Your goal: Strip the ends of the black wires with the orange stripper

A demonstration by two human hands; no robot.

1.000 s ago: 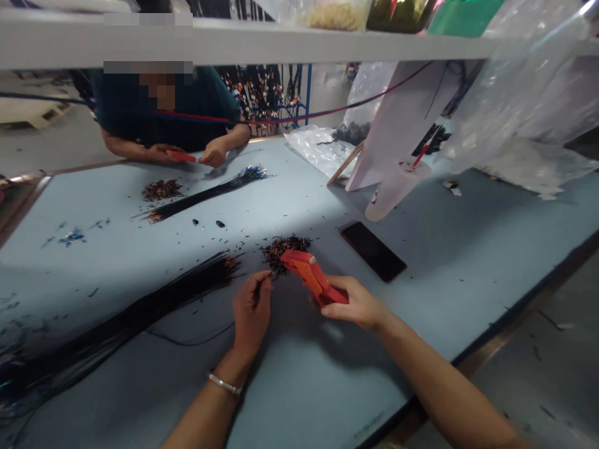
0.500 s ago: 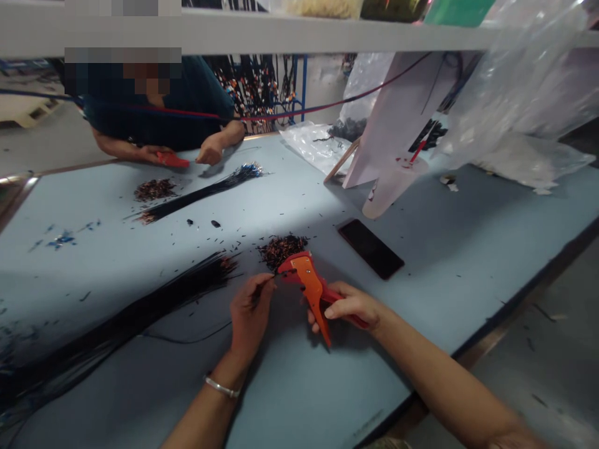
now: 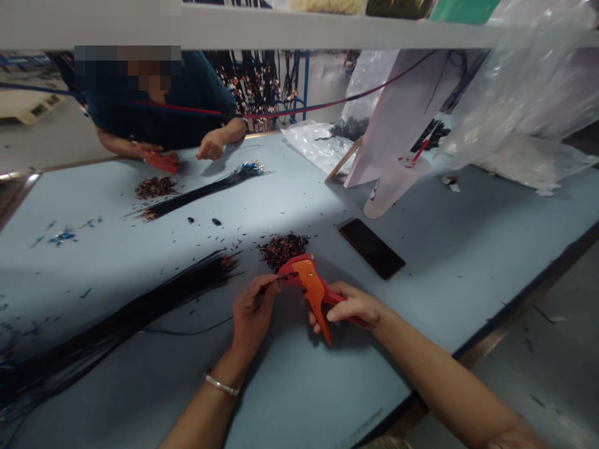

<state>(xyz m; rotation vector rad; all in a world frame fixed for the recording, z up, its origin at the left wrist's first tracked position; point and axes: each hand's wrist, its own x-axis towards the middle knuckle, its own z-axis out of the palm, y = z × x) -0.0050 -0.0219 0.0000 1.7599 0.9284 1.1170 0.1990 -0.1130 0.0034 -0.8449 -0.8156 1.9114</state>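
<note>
In my right hand (image 3: 349, 308) is a red and orange wire stripper (image 3: 312, 284), its fingers wrapped around the handles. My left hand (image 3: 255, 307) pinches a thin black wire (image 3: 199, 330), whose end meets the jaws of the stripper. The rest of that wire trails off to the left behind the hand. Just beyond the jaws lies a heap of cut insulation bits (image 3: 284, 249). To the left stretches a long bundle of black wires (image 3: 154, 305), with copper-coloured ends nearest my left hand.
A smartphone (image 3: 372, 248) lies right of the heap, near a translucent cup (image 3: 395, 187). Across the table (image 3: 449, 262), a co-worker's hand (image 3: 156, 156) holds a red tool beside a smaller wire bundle (image 3: 201, 193). A shelf (image 3: 299, 32) crosses above; plastic bags (image 3: 510, 93) hang at right.
My left hand has shifted slightly toward the stripper, with the wire end at its jaws. The stripper's handles look slightly closer together. Across the table, the co-worker's red tool has moved left.
</note>
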